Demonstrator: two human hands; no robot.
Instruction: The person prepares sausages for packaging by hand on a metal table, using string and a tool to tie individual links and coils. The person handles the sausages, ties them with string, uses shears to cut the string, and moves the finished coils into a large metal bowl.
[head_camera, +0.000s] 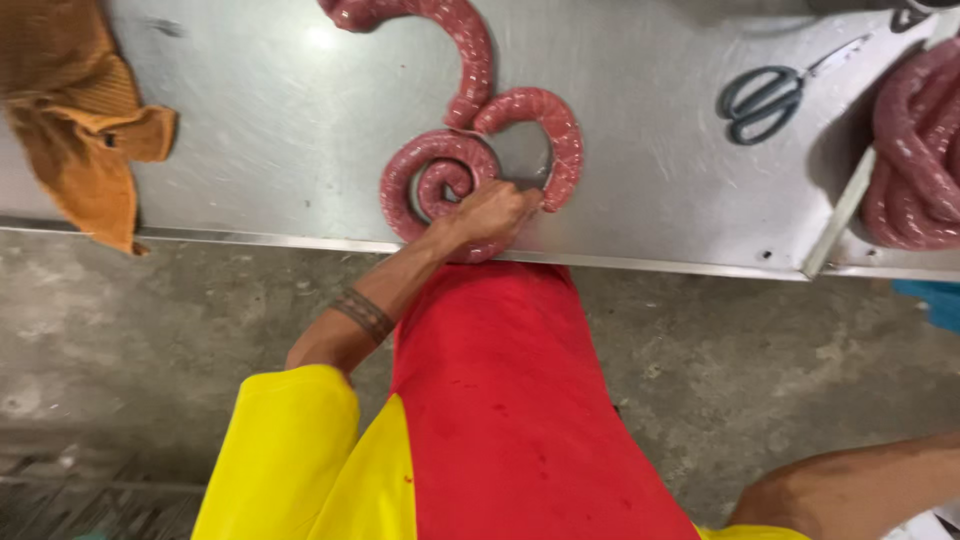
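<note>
A long reddish raw sausage (470, 60) lies on the steel table (280, 130), its near part wound into a flat spiral (425, 175) by the front edge. My left hand (490, 212) rests on the right side of the spiral, its fingers pinched on the sausage where the outer curve (560, 140) comes back down. A dark band circles my left forearm. Only my right forearm (850, 490) shows, at the bottom right; the hand itself is out of view. I wear a red apron over a yellow shirt.
An orange cloth (90, 120) hangs over the table's left front edge. Grey-handled scissors (765, 98) lie at the upper right. Beside them a steel tray (838, 215) holds more coiled sausage (915, 150). Concrete floor lies below; something blue (935, 300) shows at the right edge.
</note>
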